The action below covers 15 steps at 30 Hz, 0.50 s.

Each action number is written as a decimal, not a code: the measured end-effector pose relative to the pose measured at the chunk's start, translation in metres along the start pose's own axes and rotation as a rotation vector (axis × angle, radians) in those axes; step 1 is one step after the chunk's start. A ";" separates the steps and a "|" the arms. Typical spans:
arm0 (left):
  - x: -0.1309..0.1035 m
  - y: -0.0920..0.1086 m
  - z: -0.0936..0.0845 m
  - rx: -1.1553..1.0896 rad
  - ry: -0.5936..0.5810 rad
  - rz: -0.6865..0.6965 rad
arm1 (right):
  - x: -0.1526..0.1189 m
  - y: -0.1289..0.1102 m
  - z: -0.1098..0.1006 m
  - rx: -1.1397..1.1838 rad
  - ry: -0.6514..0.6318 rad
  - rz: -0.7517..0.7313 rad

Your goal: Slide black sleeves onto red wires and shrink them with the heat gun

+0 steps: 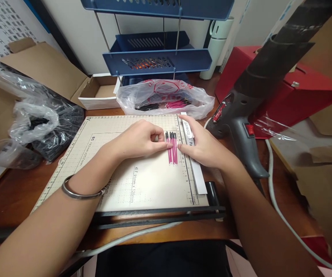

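A row of several short pink wires point(174, 152) with black upper ends and pale lower tips lies side by side on the cream paper-cutter board point(154, 188). My left hand point(141, 140) is at their left side, its fingers curled and its thumb tip over the leftmost wires. Just right of the row, my right hand point(202, 144) has its thumb and index finger spread apart, the thumb tip close to the wires. Under that hand a white printed strip point(197, 177) runs along the board's right edge.
Behind the board sits a clear plastic bag point(166, 98) with pink and black wires. A grey heat gun point(241, 107) stands at right, before a red box point(290, 96). Blue shelving point(157, 61), an open carton point(101, 88) and a bag of black pieces point(59, 127) surround the board.
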<state>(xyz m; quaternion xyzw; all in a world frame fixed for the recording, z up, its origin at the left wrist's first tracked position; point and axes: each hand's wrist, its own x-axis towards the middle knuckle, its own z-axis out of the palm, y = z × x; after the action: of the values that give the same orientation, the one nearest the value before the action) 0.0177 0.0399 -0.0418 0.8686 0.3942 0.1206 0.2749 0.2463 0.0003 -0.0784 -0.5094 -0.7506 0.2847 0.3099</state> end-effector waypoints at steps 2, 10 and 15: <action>0.000 0.000 0.001 -0.002 0.004 0.004 | 0.000 0.000 0.000 0.003 -0.003 0.007; 0.000 -0.002 0.000 -0.011 -0.004 -0.014 | 0.001 0.002 0.001 -0.004 0.011 -0.008; 0.000 -0.002 -0.001 -0.002 -0.015 -0.029 | 0.001 0.002 0.001 -0.022 0.009 -0.014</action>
<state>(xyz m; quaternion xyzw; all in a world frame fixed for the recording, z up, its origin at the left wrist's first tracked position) 0.0156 0.0412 -0.0425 0.8635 0.4043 0.1105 0.2805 0.2462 0.0012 -0.0803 -0.5089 -0.7558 0.2721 0.3094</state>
